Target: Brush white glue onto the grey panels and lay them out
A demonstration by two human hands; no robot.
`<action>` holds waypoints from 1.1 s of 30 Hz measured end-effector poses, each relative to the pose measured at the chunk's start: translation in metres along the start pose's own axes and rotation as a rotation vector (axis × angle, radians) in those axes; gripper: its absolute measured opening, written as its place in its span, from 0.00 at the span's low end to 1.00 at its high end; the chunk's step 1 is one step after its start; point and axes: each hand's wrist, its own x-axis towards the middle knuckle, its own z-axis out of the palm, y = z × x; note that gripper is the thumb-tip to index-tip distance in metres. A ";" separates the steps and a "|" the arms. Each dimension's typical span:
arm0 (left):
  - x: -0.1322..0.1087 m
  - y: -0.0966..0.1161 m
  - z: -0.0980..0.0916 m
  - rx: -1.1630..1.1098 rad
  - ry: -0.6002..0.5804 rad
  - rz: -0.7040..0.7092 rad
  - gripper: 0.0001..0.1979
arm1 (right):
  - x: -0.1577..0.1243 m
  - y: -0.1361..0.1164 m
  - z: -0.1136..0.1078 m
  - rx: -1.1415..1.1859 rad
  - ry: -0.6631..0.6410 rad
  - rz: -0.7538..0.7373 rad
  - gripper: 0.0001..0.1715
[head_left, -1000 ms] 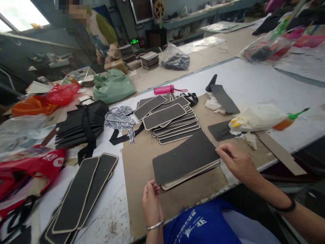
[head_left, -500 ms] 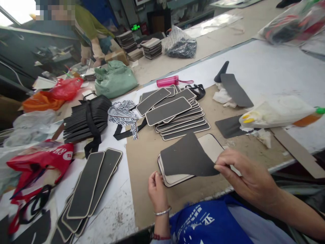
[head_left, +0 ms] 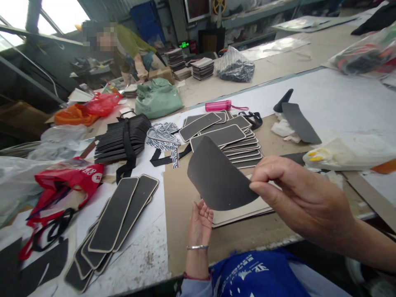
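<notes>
My right hand [head_left: 297,202] pinches the right corner of a thin dark grey sheet [head_left: 219,177], which bends in the air above the work surface. Below and just left of that sheet, my left hand [head_left: 201,220] is turned palm up with its fingers apart, holding nothing. Partly hidden under the sheet are pale beige panels [head_left: 241,212] with rounded corners, lying on brown board [head_left: 179,235]. Behind them stands a pile of grey panels with cream borders [head_left: 221,136]. More bordered panels [head_left: 114,214] lie fanned out to the left.
A bundle of black strips [head_left: 120,140], a patterned cloth [head_left: 163,134] and a red bag [head_left: 68,181] lie leftward. A pink bottle [head_left: 218,105] sits behind the pile. A plastic glue bottle [head_left: 349,152] lies right. Another person [head_left: 133,49] works at the far left.
My right hand has lifted the grey sheet off the beige panels, upward and toward the camera. My left hand has turned over and opened its fingers. The camera view has shifted.
</notes>
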 end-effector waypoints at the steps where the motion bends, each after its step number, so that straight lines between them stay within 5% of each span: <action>1: 0.003 0.003 -0.001 -0.050 0.006 0.031 0.10 | -0.002 0.001 0.000 -0.020 0.019 0.051 0.14; 6: 0.016 0.021 -0.014 -0.113 0.034 0.101 0.03 | -0.018 0.017 -0.006 -0.090 0.075 0.207 0.17; 11: 0.010 0.027 -0.030 0.010 0.013 0.155 0.13 | -0.049 0.057 -0.014 -0.173 0.107 0.272 0.13; 21: -0.008 -0.027 -0.045 0.687 0.120 0.274 0.26 | -0.170 0.186 0.024 -0.381 0.141 0.416 0.12; 33: -0.002 -0.045 -0.044 0.898 0.268 0.317 0.31 | -0.186 0.207 0.043 -0.409 0.078 0.499 0.13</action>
